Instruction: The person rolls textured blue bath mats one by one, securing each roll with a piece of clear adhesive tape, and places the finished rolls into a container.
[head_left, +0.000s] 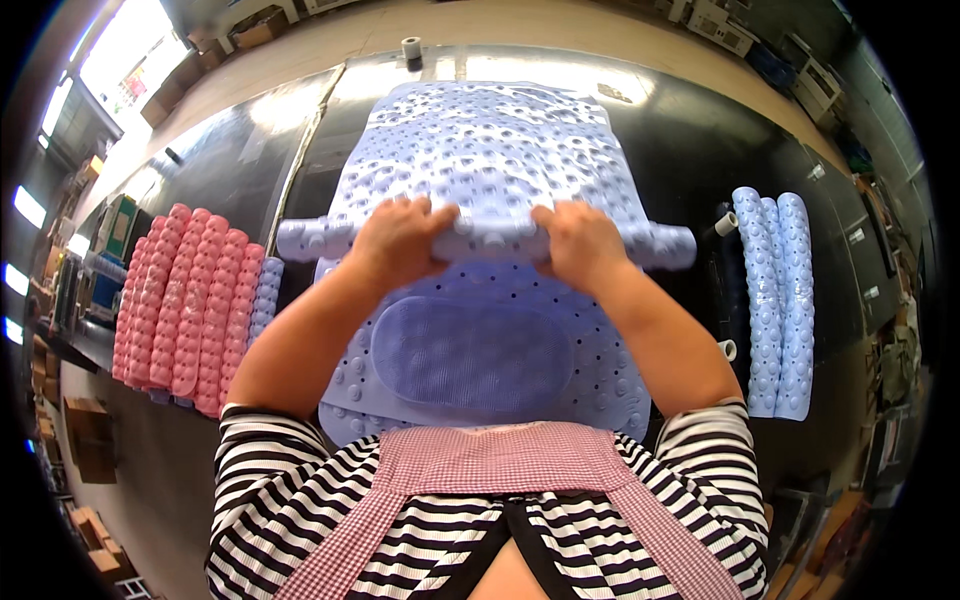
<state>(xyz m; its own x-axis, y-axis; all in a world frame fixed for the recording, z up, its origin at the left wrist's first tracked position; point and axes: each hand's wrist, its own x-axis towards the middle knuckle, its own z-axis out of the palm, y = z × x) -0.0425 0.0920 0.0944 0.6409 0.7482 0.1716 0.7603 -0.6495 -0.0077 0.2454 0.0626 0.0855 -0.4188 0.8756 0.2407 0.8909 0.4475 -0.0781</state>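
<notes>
A periwinkle-blue rubber bath mat (480, 140) with round suction cups lies spread out ahead of me. Its near end is wound into a roll (490, 240) that runs crosswise. My left hand (400, 240) grips this roll left of its middle, thumb pointing inward. My right hand (583, 243) has its fingers wrapped over the roll on the other side. Under and nearer than the roll lies another blue bath mat (600, 390), flat, with an oval textured pad (472, 352) in its middle. My palms hide parts of the roll.
Several rolled pink mats (185, 300) lie at the left, beside a blue roll (265, 295). More rolled blue mats (777, 300) rest at the right edge of the black table (690, 130). A small white roll (411, 48) stands at the far edge. Cardboard boxes (90, 440) sit on the floor.
</notes>
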